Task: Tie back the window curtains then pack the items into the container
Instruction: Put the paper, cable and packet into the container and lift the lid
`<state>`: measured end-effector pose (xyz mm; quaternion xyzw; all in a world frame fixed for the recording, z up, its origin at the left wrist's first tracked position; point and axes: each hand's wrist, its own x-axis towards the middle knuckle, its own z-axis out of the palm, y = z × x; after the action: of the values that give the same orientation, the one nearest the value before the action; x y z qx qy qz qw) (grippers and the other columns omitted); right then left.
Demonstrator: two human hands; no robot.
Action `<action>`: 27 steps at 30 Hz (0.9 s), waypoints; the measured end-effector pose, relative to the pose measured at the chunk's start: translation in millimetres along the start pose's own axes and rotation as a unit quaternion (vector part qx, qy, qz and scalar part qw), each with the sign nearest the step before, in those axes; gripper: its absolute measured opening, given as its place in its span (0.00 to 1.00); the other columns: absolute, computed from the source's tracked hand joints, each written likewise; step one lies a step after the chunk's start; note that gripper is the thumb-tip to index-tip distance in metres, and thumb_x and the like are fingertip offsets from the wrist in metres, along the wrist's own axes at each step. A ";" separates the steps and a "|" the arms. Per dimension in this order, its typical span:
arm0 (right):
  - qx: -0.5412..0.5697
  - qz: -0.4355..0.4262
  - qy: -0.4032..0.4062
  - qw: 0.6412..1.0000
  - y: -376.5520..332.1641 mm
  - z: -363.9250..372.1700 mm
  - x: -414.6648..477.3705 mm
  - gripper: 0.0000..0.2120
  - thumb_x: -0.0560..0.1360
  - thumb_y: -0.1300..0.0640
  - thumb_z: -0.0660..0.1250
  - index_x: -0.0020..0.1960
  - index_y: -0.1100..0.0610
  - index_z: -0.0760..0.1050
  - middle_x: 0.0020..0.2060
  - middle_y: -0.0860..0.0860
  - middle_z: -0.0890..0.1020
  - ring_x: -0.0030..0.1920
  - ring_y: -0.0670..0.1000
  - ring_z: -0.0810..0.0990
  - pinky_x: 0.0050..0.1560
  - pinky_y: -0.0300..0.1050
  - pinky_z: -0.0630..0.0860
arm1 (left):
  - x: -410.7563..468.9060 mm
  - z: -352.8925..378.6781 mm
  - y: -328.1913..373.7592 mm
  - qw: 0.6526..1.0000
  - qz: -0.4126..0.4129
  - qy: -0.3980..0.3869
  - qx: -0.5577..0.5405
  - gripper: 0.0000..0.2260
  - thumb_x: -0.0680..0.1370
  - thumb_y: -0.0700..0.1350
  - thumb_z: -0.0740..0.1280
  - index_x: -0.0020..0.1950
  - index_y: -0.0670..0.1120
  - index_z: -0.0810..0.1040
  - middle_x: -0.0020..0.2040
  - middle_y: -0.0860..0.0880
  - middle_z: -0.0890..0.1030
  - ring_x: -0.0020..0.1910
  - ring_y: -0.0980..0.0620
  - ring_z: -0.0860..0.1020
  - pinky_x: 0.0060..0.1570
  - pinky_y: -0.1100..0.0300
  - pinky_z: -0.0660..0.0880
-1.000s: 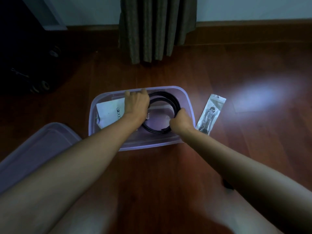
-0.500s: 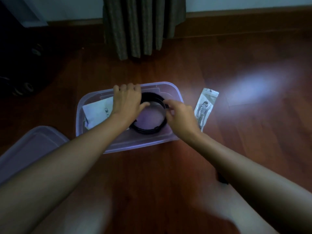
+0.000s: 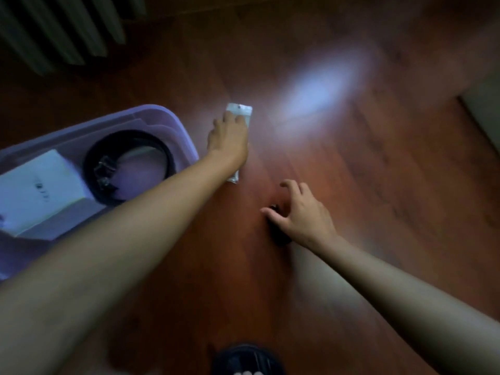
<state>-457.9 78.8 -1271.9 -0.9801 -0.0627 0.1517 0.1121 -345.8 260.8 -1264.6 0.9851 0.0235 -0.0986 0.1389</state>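
The clear plastic container (image 3: 176, 123) stands on the floor at the left. Inside it lie a coiled black belt (image 3: 130, 136) and a white box (image 3: 40, 188). Just right of the container, a clear packet (image 3: 239, 108) lies on the floor. My left hand (image 3: 228, 136) rests on top of it with fingers curled over its middle. My right hand (image 3: 300, 215) hovers with fingers spread over a small dark object (image 3: 282, 240) on the floor, mostly hidden under the palm.
The dark curtain (image 3: 54, 28) hangs to the wooden floor at the top left. A bright patch of light (image 3: 311, 90) falls on the floor beyond the packet. A dark rounded thing (image 3: 246, 358) sits at the bottom edge. A pale surface (image 3: 484, 112) shows at the right.
Both hands left the belt in the container. The left hand crossed right onto the packet, the right hand dropped back over the small dark object. The view swung right.
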 end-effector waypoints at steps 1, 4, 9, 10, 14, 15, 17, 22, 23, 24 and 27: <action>0.005 0.011 -0.036 0.999 1.5 1.7 -2.8 0.31 0.69 0.32 0.66 0.65 0.47 0.64 0.54 0.52 0.74 0.53 0.60 0.79 0.49 0.53 0.78 | 3.7 8.3 -0.5 1.000 -0.017 -0.019 0.005 0.21 0.78 0.46 0.66 0.69 0.41 0.67 0.68 0.38 0.67 0.64 0.37 0.68 0.61 0.46 0.69; 0.036 -0.008 -0.095 0.995 2.5 8.0 -6.0 0.24 0.71 0.40 0.68 0.61 0.49 0.65 0.53 0.54 0.76 0.54 0.61 0.78 0.51 0.53 0.77 | 14.6 28.8 -7.8 0.996 -0.051 -0.063 0.039 0.32 0.74 0.53 0.71 0.71 0.40 0.63 0.67 0.37 0.66 0.64 0.37 0.68 0.60 0.45 0.70; 0.162 0.043 -0.079 0.983 1.4 -8.4 11.3 0.15 0.75 0.51 0.67 0.60 0.54 0.72 0.53 0.54 0.81 0.53 0.55 0.79 0.53 0.47 0.75 | 22.0 25.4 -8.3 0.991 -0.108 -0.058 -0.061 0.38 0.73 0.49 0.73 0.74 0.38 0.55 0.68 0.34 0.65 0.65 0.36 0.68 0.61 0.47 0.69; 0.201 0.072 -0.066 0.975 1.5 -12.8 15.9 0.14 0.75 0.51 0.66 0.59 0.53 0.73 0.51 0.52 0.81 0.52 0.53 0.79 0.52 0.45 0.74 | 21.4 21.2 -6.7 0.986 -0.123 -0.052 -0.099 0.34 0.75 0.46 0.71 0.73 0.38 0.56 0.67 0.34 0.67 0.65 0.36 0.69 0.61 0.48 0.69; 0.371 0.175 0.014 0.912 -3.3 -23.6 34.7 0.07 0.73 0.48 0.60 0.48 0.48 0.74 0.37 0.51 0.80 0.37 0.54 0.79 0.35 0.48 0.76 | 6.3 -1.6 2.3 0.980 -0.084 -0.009 -0.178 0.19 0.75 0.45 0.68 0.62 0.37 0.69 0.58 0.35 0.78 0.58 0.35 0.77 0.53 0.50 0.74; 0.394 0.179 0.022 0.901 -6.7 -25.8 39.5 0.05 0.74 0.50 0.60 0.47 0.49 0.73 0.35 0.52 0.79 0.33 0.53 0.78 0.29 0.44 0.74 | 0.7 -10.9 2.4 0.977 -0.074 0.005 -0.202 0.15 0.75 0.44 0.67 0.58 0.38 0.73 0.54 0.36 0.80 0.53 0.35 0.79 0.49 0.51 0.75; 0.413 0.171 0.019 0.894 -16.4 -30.1 48.4 0.03 0.78 0.54 0.59 0.49 0.52 0.71 0.35 0.55 0.77 0.24 0.51 0.75 0.23 0.40 0.70 | -8.5 -32.6 -3.1 0.964 -0.064 0.039 -0.253 0.10 0.73 0.46 0.67 0.49 0.41 0.78 0.46 0.39 0.83 0.47 0.38 0.81 0.40 0.56 0.74; 0.434 0.128 -0.004 0.891 -58.5 -30.7 74.0 0.02 0.79 0.54 0.60 0.49 0.50 0.71 0.37 0.55 0.77 0.24 0.52 0.71 0.23 0.39 0.65 | -27.9 -81.8 -55.8 0.902 -0.110 0.130 -0.397 0.15 0.73 0.54 0.70 0.47 0.42 0.81 0.41 0.45 0.83 0.42 0.46 0.81 0.41 0.55 0.75; 0.445 0.119 -0.010 0.888 -69.1 -29.8 79.4 0.03 0.80 0.53 0.60 0.51 0.51 0.71 0.37 0.55 0.76 0.24 0.52 0.70 0.22 0.38 0.64 | -32.9 -86.7 -71.0 0.885 -0.133 0.143 -0.423 0.15 0.72 0.55 0.70 0.45 0.43 0.81 0.41 0.45 0.83 0.42 0.45 0.82 0.44 0.52 0.78; 0.455 0.108 -0.017 0.884 -80.4 -29.8 84.0 0.04 0.80 0.53 0.60 0.52 0.52 0.71 0.37 0.55 0.76 0.23 0.52 0.70 0.22 0.38 0.64 | -40.1 -91.3 -85.0 0.863 -0.153 0.158 -0.455 0.14 0.70 0.54 0.68 0.42 0.44 0.80 0.39 0.45 0.83 0.40 0.44 0.83 0.44 0.48 0.80; 0.484 0.079 -0.030 0.871 -113.5 -31.4 94.6 0.06 0.81 0.53 0.59 0.54 0.53 0.70 0.37 0.55 0.75 0.22 0.51 0.69 0.22 0.36 0.63 | -64.4 -94.0 -117.8 0.830 -0.203 0.173 -0.490 0.09 0.69 0.51 0.61 0.36 0.47 0.76 0.34 0.46 0.81 0.38 0.41 0.83 0.43 0.41 0.79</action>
<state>-368.8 197.1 -1242.4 -0.8000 0.0931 0.2005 0.5578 -399.9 398.8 -1194.8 0.7620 0.2923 0.0720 0.5734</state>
